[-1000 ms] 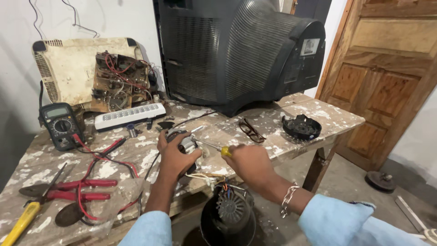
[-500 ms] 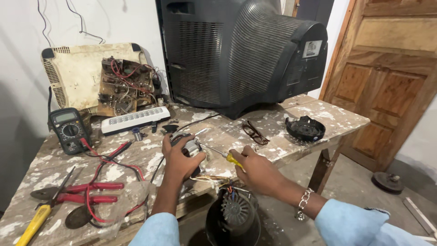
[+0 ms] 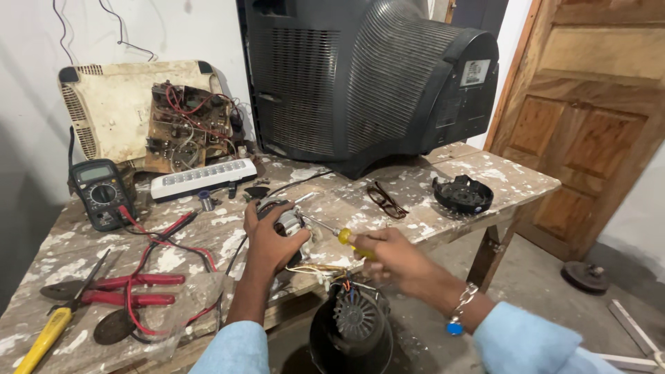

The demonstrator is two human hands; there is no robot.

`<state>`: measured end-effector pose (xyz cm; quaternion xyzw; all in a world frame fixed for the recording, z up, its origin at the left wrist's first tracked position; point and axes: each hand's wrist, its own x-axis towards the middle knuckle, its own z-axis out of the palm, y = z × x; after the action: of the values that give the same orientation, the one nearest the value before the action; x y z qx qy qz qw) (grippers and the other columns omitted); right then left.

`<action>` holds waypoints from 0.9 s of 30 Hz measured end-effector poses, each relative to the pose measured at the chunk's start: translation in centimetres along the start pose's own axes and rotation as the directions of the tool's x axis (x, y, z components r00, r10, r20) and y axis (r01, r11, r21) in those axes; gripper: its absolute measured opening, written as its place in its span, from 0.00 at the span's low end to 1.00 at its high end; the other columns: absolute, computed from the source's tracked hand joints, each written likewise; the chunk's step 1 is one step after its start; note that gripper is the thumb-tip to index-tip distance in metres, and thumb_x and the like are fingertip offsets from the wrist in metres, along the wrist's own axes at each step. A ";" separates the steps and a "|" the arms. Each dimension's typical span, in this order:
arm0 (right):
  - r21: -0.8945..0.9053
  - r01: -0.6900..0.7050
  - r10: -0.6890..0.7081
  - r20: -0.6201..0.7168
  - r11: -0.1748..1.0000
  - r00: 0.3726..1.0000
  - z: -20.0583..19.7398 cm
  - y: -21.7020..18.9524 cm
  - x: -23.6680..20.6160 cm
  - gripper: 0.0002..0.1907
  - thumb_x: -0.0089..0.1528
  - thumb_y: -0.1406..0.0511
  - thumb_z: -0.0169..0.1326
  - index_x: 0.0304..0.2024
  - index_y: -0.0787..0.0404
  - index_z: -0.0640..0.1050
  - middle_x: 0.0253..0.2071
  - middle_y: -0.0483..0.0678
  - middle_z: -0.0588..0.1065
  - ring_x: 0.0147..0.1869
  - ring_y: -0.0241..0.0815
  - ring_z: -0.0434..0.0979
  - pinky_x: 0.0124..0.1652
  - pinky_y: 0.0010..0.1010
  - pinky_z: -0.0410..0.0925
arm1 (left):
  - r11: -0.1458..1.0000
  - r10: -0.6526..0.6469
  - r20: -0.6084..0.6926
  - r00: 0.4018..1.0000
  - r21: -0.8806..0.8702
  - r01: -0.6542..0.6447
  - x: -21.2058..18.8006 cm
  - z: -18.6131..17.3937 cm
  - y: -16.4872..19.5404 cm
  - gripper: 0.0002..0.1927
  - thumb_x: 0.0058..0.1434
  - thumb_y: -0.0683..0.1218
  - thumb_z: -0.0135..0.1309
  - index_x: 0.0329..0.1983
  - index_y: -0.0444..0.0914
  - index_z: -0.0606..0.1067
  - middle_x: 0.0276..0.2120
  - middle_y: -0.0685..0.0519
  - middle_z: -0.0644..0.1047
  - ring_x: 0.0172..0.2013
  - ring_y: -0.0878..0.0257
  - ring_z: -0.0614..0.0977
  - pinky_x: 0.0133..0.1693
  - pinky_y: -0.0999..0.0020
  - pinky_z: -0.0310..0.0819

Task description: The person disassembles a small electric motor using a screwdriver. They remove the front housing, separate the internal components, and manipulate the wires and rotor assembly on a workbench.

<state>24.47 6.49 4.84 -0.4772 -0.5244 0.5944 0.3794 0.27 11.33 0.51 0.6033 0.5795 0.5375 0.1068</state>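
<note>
Small grey metal electric motor point(image 3: 285, 223) with copper windings sits near the front edge of the paint-spattered wooden workbench point(image 3: 485, 176), in front of the big dark grey tube television point(image 3: 360, 76) that stands at the bench's back. Only the head view shows it.

The left hand point(image 3: 269, 242) wraps over the motor from the near side, fingers point(image 3: 251, 220) curled shut around its body, pinning it to the bench. The right hand point(image 3: 391, 256) is closed in a fist around the yellow handle of a slim steel-shafted screwdriver point(image 3: 331, 230), whose tip reaches the motor's right side; whether it is seated in a screw I cannot tell.

To do this step well, I judge the left hand should keep the motor pressed flat so it cannot roll, with the shaft in line with the screw and thumb clear of the tip. Thin coloured wires point(image 3: 332, 271) trail off the bench edge just right of the motor to a black round housing with a fan wheel point(image 3: 353, 325) below, so tugging them is a risk.

Further left on the bench lie red-handled pliers point(image 3: 114, 289) and a dark multimeter point(image 3: 100, 194), well apart from the motor.
</note>
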 end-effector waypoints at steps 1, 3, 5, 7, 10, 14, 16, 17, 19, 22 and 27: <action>0.043 0.004 -0.004 0.010 0.999 1.000 0.5 0.4 0.0 0.14 0.65 0.62 0.55 0.43 0.69 0.76 0.25 0.43 0.71 0.18 0.29 0.58 0.17 0.24 0.51 | 1.000 0.004 -0.002 1.000 -0.013 -0.004 0.0 -0.1 -0.1 0.35 0.37 0.54 0.67 0.54 0.49 0.80 0.73 0.34 0.50 0.72 0.37 0.54 0.65 0.51 0.62; 0.128 0.011 -0.015 0.030 0.992 0.999 1.1 1.1 -0.1 0.14 0.67 0.62 0.57 0.37 0.68 0.73 0.24 0.43 0.68 0.17 0.28 0.55 0.16 0.24 0.49 | 0.999 0.023 -0.005 1.000 0.031 -0.023 0.2 0.0 0.0 0.35 0.37 0.54 0.68 0.55 0.50 0.81 0.72 0.33 0.51 0.71 0.36 0.54 0.66 0.49 0.59; 0.073 0.025 -0.026 0.000 0.997 1.000 1.4 1.2 0.2 0.13 0.66 0.63 0.57 0.40 0.70 0.76 0.25 0.43 0.69 0.16 0.29 0.56 0.16 0.24 0.50 | 0.999 0.030 -0.004 1.000 0.045 -0.030 0.1 0.0 -0.1 0.36 0.37 0.54 0.68 0.55 0.50 0.81 0.72 0.32 0.50 0.71 0.36 0.54 0.66 0.49 0.60; -0.038 0.061 -0.063 -0.058 0.997 0.996 1.5 1.1 0.5 0.14 0.65 0.63 0.57 0.44 0.71 0.79 0.24 0.45 0.69 0.16 0.31 0.58 0.16 0.26 0.51 | 0.999 0.035 -0.006 0.999 0.025 -0.035 0.2 0.0 -0.1 0.36 0.36 0.55 0.68 0.55 0.50 0.81 0.72 0.31 0.50 0.71 0.36 0.55 0.65 0.50 0.62; -0.553 0.302 -0.419 -0.096 0.776 0.903 1.3 1.3 0.6 0.15 0.63 0.64 0.58 0.48 0.67 0.81 0.25 0.48 0.71 0.19 0.37 0.65 0.20 0.31 0.58 | 0.998 0.030 0.002 1.000 0.055 -0.030 0.2 0.1 0.1 0.36 0.37 0.55 0.68 0.55 0.50 0.81 0.73 0.31 0.49 0.72 0.35 0.53 0.66 0.49 0.60; -0.832 0.271 -0.655 0.550 -0.484 0.518 0.6 2.1 -0.6 0.28 0.57 0.68 0.59 0.59 0.73 0.73 0.35 0.54 0.75 0.33 0.46 0.79 0.31 0.35 0.74 | 0.997 0.025 0.001 1.000 0.078 -0.025 0.3 0.2 0.2 0.36 0.37 0.56 0.68 0.56 0.50 0.81 0.72 0.32 0.50 0.72 0.35 0.54 0.66 0.48 0.60; -0.702 0.177 -0.545 0.665 -0.690 0.511 0.2 2.1 -1.0 0.35 0.55 0.70 0.58 0.64 0.78 0.69 0.39 0.56 0.73 0.37 0.48 0.80 0.34 0.35 0.76 | 0.999 0.002 0.008 1.000 0.050 -0.003 0.2 0.1 0.4 0.36 0.37 0.56 0.67 0.55 0.50 0.80 0.73 0.32 0.50 0.72 0.35 0.54 0.64 0.49 0.63; -0.694 0.173 -0.541 0.671 -0.699 0.507 0.1 1.9 -1.0 0.36 0.55 0.70 0.58 0.65 0.78 0.68 0.41 0.57 0.73 0.39 0.49 0.81 0.35 0.35 0.76 | 0.998 -0.014 0.017 1.000 0.059 0.013 0.3 0.1 0.5 0.36 0.38 0.56 0.68 0.56 0.50 0.80 0.73 0.32 0.49 0.72 0.34 0.52 0.64 0.48 0.61; -0.791 0.244 -0.535 0.572 -0.561 0.622 -0.1 1.6 -0.8 0.35 0.57 0.67 0.56 0.66 0.73 0.67 0.44 0.58 0.71 0.39 0.50 0.80 0.35 0.37 0.76 | 0.996 -0.052 0.042 0.998 0.077 0.049 0.3 0.2 0.8 0.37 0.38 0.56 0.70 0.56 0.50 0.80 0.72 0.33 0.48 0.72 0.33 0.50 0.64 0.46 0.58; -0.941 0.314 -0.514 0.334 -0.128 0.790 -0.8 1.4 0.0 0.29 0.63 0.60 0.55 0.65 0.63 0.68 0.48 0.59 0.70 0.35 0.52 0.79 0.33 0.40 0.74 | 0.996 -0.025 0.007 1.000 0.090 0.024 0.3 0.3 0.8 0.37 0.37 0.56 0.70 0.55 0.49 0.80 0.72 0.34 0.50 0.72 0.35 0.52 0.65 0.47 0.60; -0.740 0.659 -0.798 0.313 0.136 0.515 -2.2 2.0 1.7 0.21 0.70 0.60 0.52 0.62 0.63 0.77 0.36 0.50 0.76 0.40 0.44 0.79 0.42 0.38 0.73 | 0.998 0.017 -0.009 1.000 0.057 -0.016 0.2 0.5 0.2 0.36 0.37 0.55 0.69 0.55 0.49 0.80 0.72 0.34 0.51 0.71 0.36 0.55 0.66 0.49 0.59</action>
<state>26.28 8.32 2.57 -0.3172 -0.8583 -0.0084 0.4032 0.69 11.64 0.54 0.6083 0.5901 0.5244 0.0824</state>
